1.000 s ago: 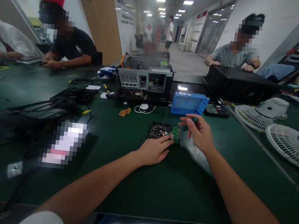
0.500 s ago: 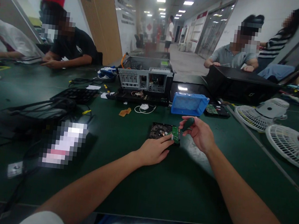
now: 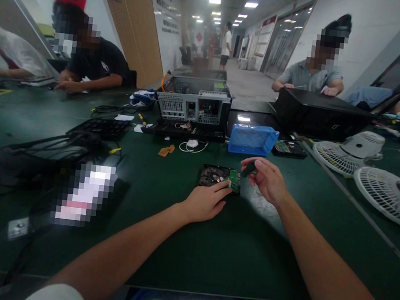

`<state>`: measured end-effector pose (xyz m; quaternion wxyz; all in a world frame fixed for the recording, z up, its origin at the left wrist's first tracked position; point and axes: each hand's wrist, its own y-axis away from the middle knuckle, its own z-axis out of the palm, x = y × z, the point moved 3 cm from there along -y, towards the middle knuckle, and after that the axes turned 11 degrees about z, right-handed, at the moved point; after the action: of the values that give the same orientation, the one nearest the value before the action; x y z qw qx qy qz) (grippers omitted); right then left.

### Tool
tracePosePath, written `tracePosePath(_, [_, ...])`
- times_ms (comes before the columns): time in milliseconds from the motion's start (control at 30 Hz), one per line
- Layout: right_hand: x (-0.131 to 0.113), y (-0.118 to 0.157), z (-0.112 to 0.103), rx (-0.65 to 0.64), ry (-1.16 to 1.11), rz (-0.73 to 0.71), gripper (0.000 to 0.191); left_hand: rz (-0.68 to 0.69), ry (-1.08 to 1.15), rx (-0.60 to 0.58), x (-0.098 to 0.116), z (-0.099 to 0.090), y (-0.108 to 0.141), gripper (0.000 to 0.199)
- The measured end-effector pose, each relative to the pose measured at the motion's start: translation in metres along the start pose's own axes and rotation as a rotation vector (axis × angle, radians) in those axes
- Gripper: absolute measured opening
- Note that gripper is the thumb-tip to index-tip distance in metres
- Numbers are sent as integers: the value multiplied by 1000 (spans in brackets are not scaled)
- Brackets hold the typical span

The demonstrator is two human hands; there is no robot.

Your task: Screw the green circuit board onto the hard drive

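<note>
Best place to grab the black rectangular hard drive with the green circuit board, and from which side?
I'd come from above at the left end of the black hard drive, with the grip across its near and far edges. It lies flat, its green circuit board is exposed at the right end, and the left hand covers much of the near edge, so that hand should probably move first.
</note>
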<state>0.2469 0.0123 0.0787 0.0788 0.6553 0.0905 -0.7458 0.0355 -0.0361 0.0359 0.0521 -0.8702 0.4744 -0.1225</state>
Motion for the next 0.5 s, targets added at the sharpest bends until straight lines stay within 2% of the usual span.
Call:
tracePosePath(200, [0, 0, 2, -23, -54, 18, 22, 1, -1, 9, 0, -1, 1, 49])
tracePosePath(400, [2, -3, 1, -57, -90, 61, 43, -3, 3, -1, 1, -3, 1, 49])
tracePosePath(500, [4, -5, -1, -42, -96, 90, 44, -9, -2, 1, 2, -4, 1, 49])
